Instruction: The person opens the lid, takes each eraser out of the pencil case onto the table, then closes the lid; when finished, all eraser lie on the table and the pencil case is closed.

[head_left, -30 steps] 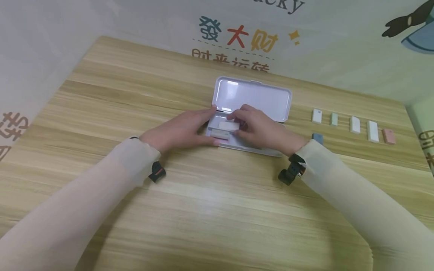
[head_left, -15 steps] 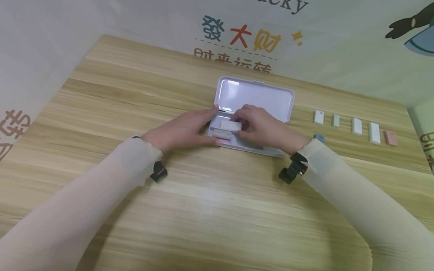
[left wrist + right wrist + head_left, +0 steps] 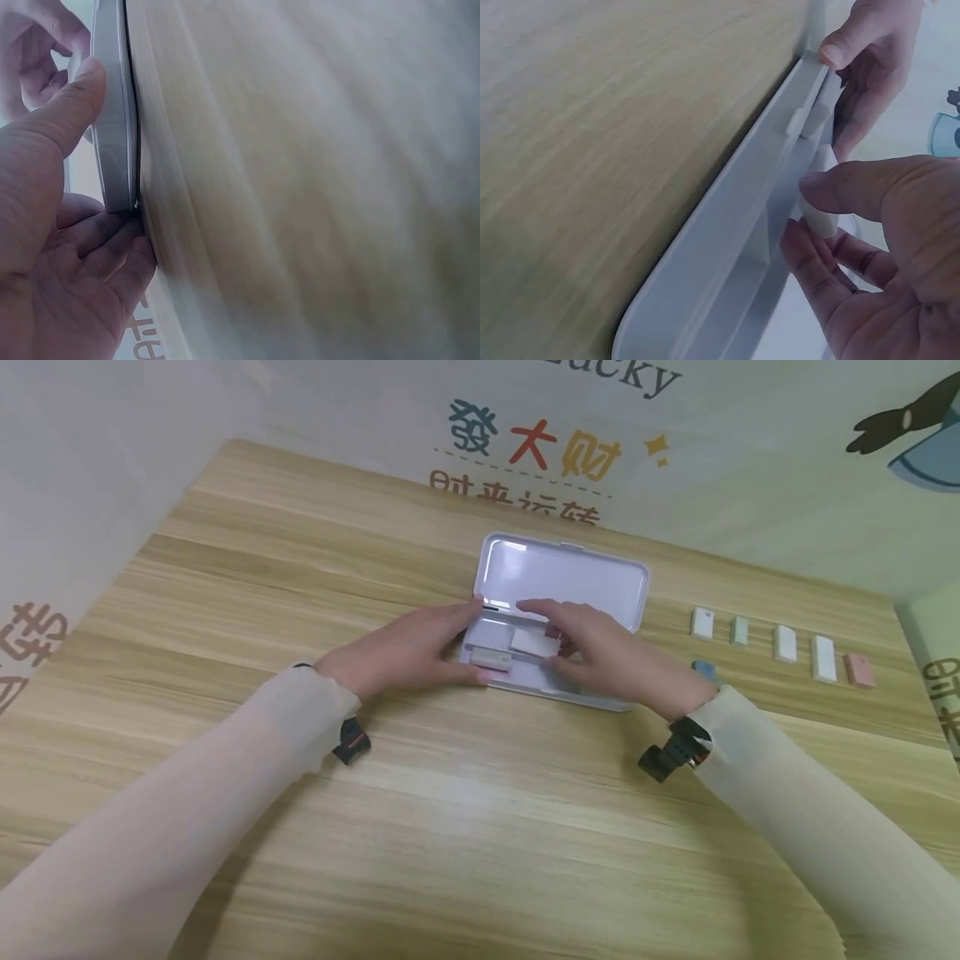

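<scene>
A pale lilac pencil case [image 3: 592, 578] lies on the table with its lid raised at the back. My left hand [image 3: 401, 647] holds the case's left end, thumb at the front rim and fingers at the back corner. Inside, a white eraser [image 3: 532, 642] sits between the thumb and fingers of my right hand [image 3: 611, 652], its index finger extended above. In the right wrist view my thumb presses on this eraser [image 3: 823, 214], with fingertips on the other side. A greyish-white eraser [image 3: 491, 659] rests in the case's front left part.
On the wooden table [image 3: 450, 827], right of the case, several small blocks like erasers stand apart: white [image 3: 702, 622], green [image 3: 738, 630], tall white [image 3: 823, 658] and pink [image 3: 859, 670]. A blue block [image 3: 703, 671] is partly hidden by my right sleeve.
My right hand has shifted right within the case, and the white eraser with it, away from the left end. Its index finger has straightened. The left hand stays in place.
</scene>
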### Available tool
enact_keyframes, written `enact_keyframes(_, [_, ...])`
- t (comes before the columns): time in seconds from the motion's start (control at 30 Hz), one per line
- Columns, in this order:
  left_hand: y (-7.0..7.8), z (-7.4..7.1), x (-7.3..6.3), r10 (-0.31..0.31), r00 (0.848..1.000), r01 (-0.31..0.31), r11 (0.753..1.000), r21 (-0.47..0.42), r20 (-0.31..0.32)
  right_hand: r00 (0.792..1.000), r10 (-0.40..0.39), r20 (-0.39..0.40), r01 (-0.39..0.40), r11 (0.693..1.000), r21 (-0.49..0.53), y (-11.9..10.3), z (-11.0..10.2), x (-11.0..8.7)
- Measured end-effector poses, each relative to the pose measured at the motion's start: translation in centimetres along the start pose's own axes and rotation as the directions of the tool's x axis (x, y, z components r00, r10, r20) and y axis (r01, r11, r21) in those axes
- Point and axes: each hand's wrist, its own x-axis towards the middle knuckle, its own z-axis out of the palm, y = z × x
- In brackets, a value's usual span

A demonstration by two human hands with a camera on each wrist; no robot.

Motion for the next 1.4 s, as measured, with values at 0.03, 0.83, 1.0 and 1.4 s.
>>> enact_keyframes(0.03, [0.0,0.0,0.0,0.002,1.000,-0.002,1.000,0.000,-0.001,1.000,0.001,0.000,-0.001,1.000,-0.007,0.1,0.0,-0.3])
enact_keyframes(0.83, [0.0,0.0,0.2,0.000,1.000,0.000,1.000,0.006,-0.004,0.998,0.042,-0.052,-0.047,0.994,-0.098,1.3,-0.1,-2.9])
enact_keyframes(1.0, [0.1,0.0,0.1,0.002,1.000,-0.002,1.000,0.007,-0.001,0.994,0.051,-0.100,-0.051,0.999,0.001,1.8,0.0,-3.3])
enact_keyframes(1.4, [0.1,0.1,0.1,-0.009,1.000,0.009,1.000,0.007,0.000,0.926,0.054,-0.375,0.014,0.984,0.176,3.7,-1.0,-6.5])
